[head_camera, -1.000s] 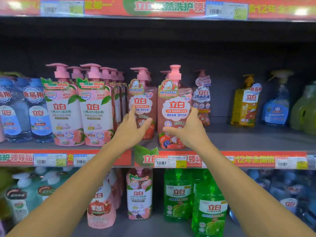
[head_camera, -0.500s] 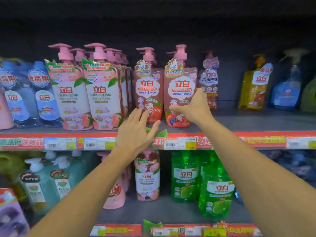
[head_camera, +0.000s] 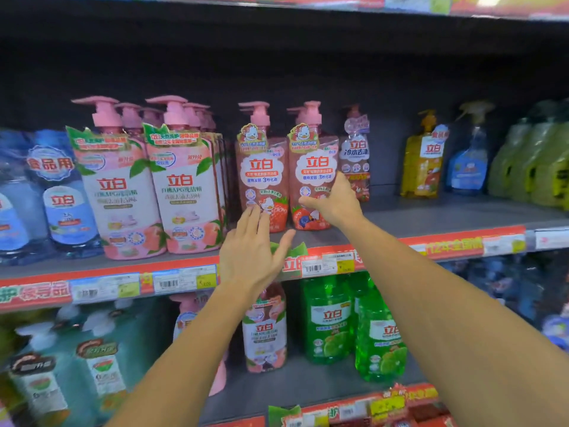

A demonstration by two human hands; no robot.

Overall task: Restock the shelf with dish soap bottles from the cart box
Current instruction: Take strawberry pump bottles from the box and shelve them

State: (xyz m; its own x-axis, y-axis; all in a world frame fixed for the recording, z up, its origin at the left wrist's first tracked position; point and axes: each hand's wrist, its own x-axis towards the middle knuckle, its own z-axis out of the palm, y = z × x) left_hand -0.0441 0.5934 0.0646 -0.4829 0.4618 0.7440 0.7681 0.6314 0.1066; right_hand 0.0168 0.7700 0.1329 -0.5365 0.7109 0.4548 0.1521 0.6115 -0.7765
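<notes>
Head view: right hand (head_camera: 334, 201) fingers around strawberry soap bottle (head_camera: 312, 167) on shelf (head_camera: 431, 217), left hand (head_camera: 252, 254) fingers released.

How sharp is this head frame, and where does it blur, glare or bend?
Head view: sharpest at centre, where the strawberry bottle under the right hand reads clearly; the left hand is slightly soft; blue bottles and green bottles at the edges smear; a bright glare spot at top right; the shelf edge bows, wide-angle.
</notes>
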